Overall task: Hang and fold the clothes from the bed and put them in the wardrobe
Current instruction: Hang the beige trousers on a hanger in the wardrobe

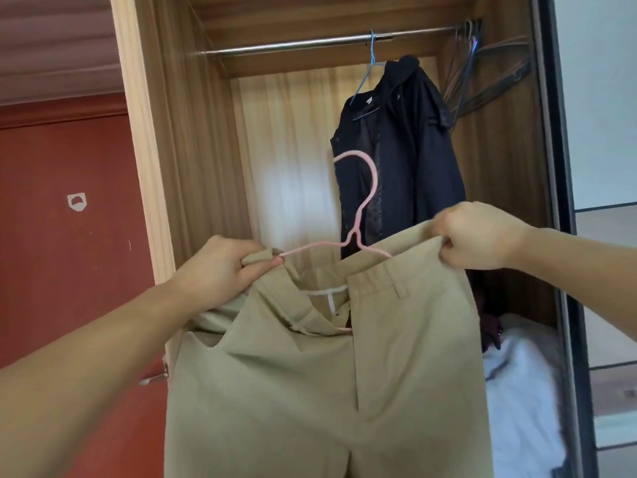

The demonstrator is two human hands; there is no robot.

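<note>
Now the left hand (220, 267) and the right hand (475, 236) each pinch the waistband of the beige trousers (310, 374) below the wardrobe rail (310, 44), where the pink hanger (358, 201), loose inside, may slip out.

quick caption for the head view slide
Both hands hold khaki trousers on a pink hanger before the wardrobe rail.

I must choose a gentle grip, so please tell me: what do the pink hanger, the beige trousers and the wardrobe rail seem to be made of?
Pink hanger: thin wire, probably with a matte pink coating.
Beige trousers: woven cloth, likely cotton twill; matte, softly creased.
Wardrobe rail: polished metal, it looks; shiny highlights.
</note>
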